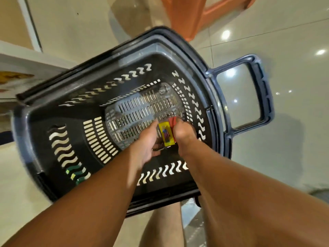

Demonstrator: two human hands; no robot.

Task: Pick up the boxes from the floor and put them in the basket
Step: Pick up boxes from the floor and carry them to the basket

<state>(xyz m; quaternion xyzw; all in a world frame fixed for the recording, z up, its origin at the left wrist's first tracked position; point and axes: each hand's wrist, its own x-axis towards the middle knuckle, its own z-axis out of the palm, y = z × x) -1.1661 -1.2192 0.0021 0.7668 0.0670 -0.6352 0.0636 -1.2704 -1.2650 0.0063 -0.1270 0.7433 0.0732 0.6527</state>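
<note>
A dark plastic basket [58, 132] with slotted walls stands on the floor below me. Both my arms reach down into it. My left hand [147, 143] and my right hand [185, 138] hold a small stack of boxes between them, low over the basket's slotted bottom. The top box is yellow [166, 133] with a coloured picture; a red box [173, 120] shows behind it. A further box under the yellow one is mostly hidden by my left fingers.
The basket's blue handle [263, 97] sticks out to the right over the glossy tiled floor [284, 157]. An orange plastic chair leg [194, 16] stands beyond the basket. A white shelf edge [26, 63] lies at the left. My leg [163, 229] is below the basket.
</note>
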